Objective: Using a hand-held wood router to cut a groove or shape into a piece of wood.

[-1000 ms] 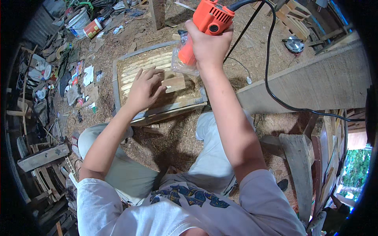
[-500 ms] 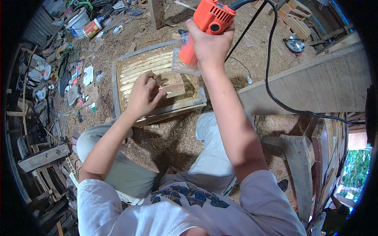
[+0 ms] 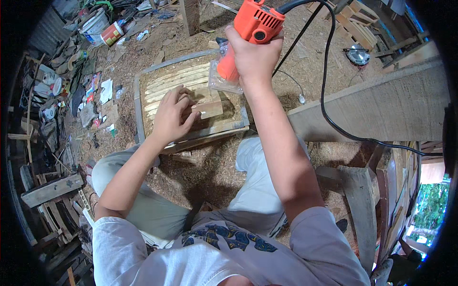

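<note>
In my right hand (image 3: 257, 57) is an orange corded trim router (image 3: 255, 21), gripped around its body. Its clear plastic base (image 3: 225, 81) stands at the far right of a small pale wooden block (image 3: 208, 108). My left hand (image 3: 176, 114) presses on the near left part of that block, thumb at its front edge and fingers curled over the top. Under the block is a low wooden stand (image 3: 181, 78) with pale slats and a grey frame. The router's bit and the exact contact between base and block are hidden from me.
The router's black cord (image 3: 326, 90) loops down and off to the right. A wide plank (image 3: 372, 102) rises on the right, with a circular saw (image 3: 358, 55) beyond it. Buckets (image 3: 95, 26) and scrap litter the left side. Sawdust covers the floor.
Both hands keep nearly the same place, on the block and the router. The black cord hangs slightly lower on the right.
</note>
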`<state>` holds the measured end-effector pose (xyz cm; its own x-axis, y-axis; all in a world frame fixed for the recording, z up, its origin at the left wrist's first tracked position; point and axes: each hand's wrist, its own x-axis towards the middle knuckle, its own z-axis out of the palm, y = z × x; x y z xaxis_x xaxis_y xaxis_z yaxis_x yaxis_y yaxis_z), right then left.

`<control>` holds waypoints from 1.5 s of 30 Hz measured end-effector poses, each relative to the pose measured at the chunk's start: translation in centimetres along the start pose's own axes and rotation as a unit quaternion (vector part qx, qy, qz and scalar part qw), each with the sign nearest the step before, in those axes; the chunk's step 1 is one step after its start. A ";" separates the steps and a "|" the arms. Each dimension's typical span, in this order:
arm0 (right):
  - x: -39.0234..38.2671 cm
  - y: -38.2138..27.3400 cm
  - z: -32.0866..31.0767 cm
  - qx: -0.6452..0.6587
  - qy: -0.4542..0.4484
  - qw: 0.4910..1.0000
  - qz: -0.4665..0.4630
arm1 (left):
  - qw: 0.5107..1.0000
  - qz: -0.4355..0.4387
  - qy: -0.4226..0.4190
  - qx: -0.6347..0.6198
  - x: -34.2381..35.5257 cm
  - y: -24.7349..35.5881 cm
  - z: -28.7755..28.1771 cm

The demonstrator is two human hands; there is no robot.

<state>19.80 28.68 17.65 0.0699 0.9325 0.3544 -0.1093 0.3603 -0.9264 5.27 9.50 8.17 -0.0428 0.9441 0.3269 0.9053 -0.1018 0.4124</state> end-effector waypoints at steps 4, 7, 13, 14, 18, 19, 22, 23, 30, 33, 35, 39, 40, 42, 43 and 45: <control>0.0 -0.2 0.1 -0.008 -0.010 1.000 0.008 | 1.000 -0.006 -0.016 0.006 0.1 -0.3 -0.1; 0.2 0.4 0.3 -0.035 -0.007 0.999 -0.019 | 0.999 0.010 -0.018 0.046 0.4 -0.2 -0.4; 1.1 1.3 0.4 0.002 -0.020 1.000 0.005 | 0.985 -0.075 -0.156 0.007 1.6 -0.8 -1.3; 1.0 1.2 0.3 0.002 -0.022 1.000 0.006 | 0.957 -0.151 -0.238 -0.069 1.7 -1.0 -1.3; 1.2 1.9 0.4 -0.028 -0.047 0.998 0.016 | 0.964 -0.079 -0.231 0.106 1.0 -0.9 -0.5; 1.3 2.3 0.5 -0.016 -0.043 0.999 0.014 | 0.964 -0.082 -0.229 0.106 1.0 -0.6 -0.2; 1.3 1.6 0.4 0.012 -0.057 0.997 0.043 | 0.956 -0.070 -0.260 0.118 1.1 -0.4 0.7; 1.4 1.5 0.4 0.010 -0.057 0.997 0.044 | 0.956 -0.070 -0.261 0.116 1.1 -0.4 0.7; 1.9 1.8 0.4 0.027 -0.080 0.994 0.064 | 0.965 -0.069 -0.218 0.127 0.4 0.0 1.6; 1.9 2.4 0.4 0.030 -0.089 0.994 0.056 | 0.971 -0.081 -0.183 0.128 0.4 -1.5 2.4; 1.7 2.5 0.5 0.037 -0.098 0.993 0.053 | 0.973 -0.092 -0.156 0.140 0.5 -3.2 2.6; 1.3 2.1 -0.4 0.024 -0.128 0.989 0.068 | 0.954 -0.142 -0.176 0.194 2.2 -3.7 3.0; 1.2 2.3 -0.5 0.021 -0.128 0.990 0.062 | 0.945 -0.152 -0.197 0.213 2.6 -3.6 2.7; 1.1 2.7 -0.8 0.013 -0.138 0.988 0.070 | 0.949 -0.146 -0.193 0.201 2.8 -4.2 2.8; 1.1 2.8 -0.8 0.014 -0.144 0.987 0.069 | 0.954 -0.134 -0.192 0.190 2.9 -4.5 2.8; 1.1 3.0 -1.4 0.011 -0.145 0.988 0.054 | 0.952 -0.142 -0.203 0.180 3.9 -4.1 1.9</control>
<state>20.98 30.73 15.05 -0.2307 0.9323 0.2784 -0.1228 0.2560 -0.9589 2.22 14.18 6.15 -0.2058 0.9685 -0.1402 0.9711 0.2199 0.0931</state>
